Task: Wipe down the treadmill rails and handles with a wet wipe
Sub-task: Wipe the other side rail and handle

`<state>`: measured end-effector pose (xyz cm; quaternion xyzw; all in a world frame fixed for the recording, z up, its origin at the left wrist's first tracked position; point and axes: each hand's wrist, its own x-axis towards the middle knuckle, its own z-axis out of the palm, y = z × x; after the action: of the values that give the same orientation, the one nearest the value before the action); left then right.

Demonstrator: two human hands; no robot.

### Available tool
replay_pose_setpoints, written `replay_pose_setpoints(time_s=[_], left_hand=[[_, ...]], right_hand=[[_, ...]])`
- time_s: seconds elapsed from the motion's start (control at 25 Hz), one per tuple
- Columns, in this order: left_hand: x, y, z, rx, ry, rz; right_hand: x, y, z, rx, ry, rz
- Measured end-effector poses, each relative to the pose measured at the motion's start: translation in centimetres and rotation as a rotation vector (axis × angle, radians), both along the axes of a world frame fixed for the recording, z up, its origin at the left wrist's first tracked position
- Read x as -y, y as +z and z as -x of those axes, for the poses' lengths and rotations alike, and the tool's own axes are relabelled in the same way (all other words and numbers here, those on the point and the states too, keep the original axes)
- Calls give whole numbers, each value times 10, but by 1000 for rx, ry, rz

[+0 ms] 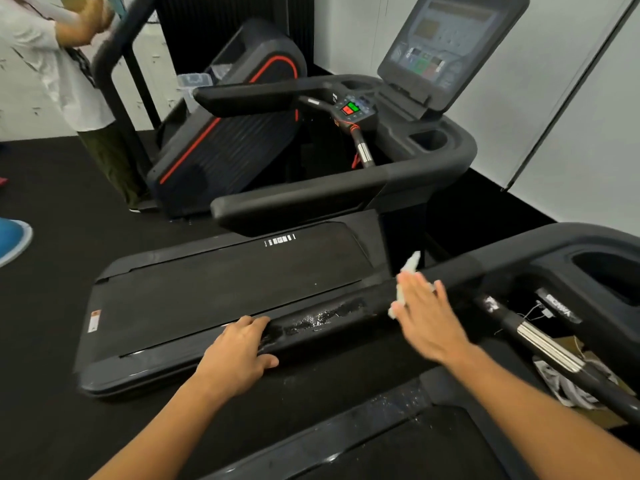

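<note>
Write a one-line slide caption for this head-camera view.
Right hand presses a wet wipe on the treadmill rail; left hand rests on its end.

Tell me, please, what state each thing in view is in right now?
Rail: streaked wet along the top.
Wipe: crumpled, pressed onto the rail.
Right hand: flat on the wipe.
Left hand: resting on the rail's end.
Far treadmill screen: lit.

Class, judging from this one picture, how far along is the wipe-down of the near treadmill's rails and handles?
Partly done. Done: a wet streak glistens along the near side rail. In hand: the right hand presses a wet wipe on that rail further up, while the left hand rests on its lower end. Left: the silver-banded handle shows no visible wetness.
</note>
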<state>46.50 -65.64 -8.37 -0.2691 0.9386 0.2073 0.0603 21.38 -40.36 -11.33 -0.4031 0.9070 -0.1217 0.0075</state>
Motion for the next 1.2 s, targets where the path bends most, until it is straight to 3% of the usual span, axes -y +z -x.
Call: replay_pose_setpoints(time_s=[0.36,0.52,0.64,0.8,1.04,1.2], left_hand=[[1,-2,3,26,-16,31],[3,1,8,54,-17,59],[6,2,12,97,-26,82],[6,4,16,112,-32,69],[3,6,13,89,-24,78],[5,8,8,54,-27,80]], right_hand=[[-51,14,145,52,-317,-203],[-51,14,164,92,-417,-163],[-29,6,127,-34,-329,-49],[7,8,30,16,-70,88],[79,-15,-134,87,219,41],[69,-6,-118,0,290,11]])
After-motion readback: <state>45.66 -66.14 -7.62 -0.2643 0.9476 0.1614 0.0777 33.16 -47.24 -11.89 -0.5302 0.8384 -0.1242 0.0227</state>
